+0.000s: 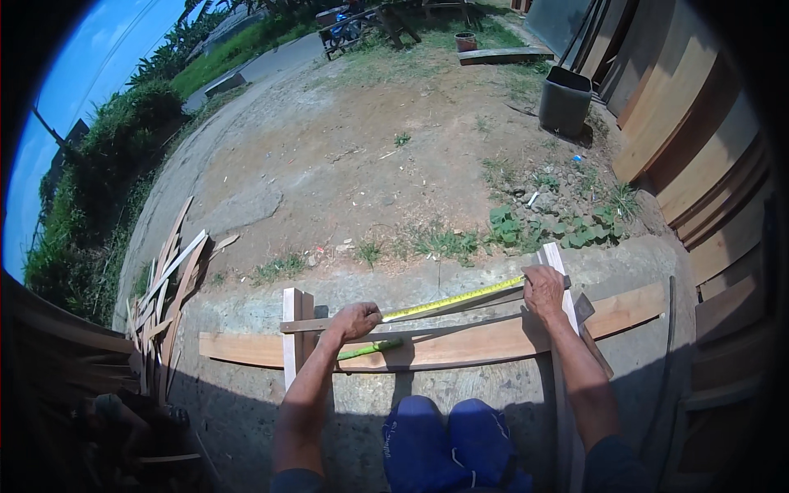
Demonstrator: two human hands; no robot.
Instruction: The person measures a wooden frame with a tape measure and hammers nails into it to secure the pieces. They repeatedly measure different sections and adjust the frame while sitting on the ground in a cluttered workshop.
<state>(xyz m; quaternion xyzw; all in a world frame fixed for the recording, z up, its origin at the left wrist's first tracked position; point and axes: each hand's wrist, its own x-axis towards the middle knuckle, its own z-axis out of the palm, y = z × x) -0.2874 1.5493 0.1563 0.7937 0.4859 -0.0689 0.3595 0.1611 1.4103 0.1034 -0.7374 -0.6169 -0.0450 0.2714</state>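
A yellow tape measure (456, 300) is stretched between my two hands, along a narrow wooden slat (302, 326). My left hand (359, 320) is closed at the tape's left end and rests on the slat. At the other end, my right hand (544, 289) pinches the tape beside the right light wooden beam (553, 260). The slat bridges this beam and a left light wooden post (292, 306). Which hand has the tape's case is hidden by my fingers. Below lies a long plank (460, 348), with a bright green narrow object (370, 348) near its middle.
A tool with a flat dark head (584, 308) sits right of the beam. Loose wood offcuts (171, 275) are piled at left, near a crouching person (115, 423) in shadow. Boards (678, 107) lean along the right side. A dark bucket (565, 103) stands farther off.
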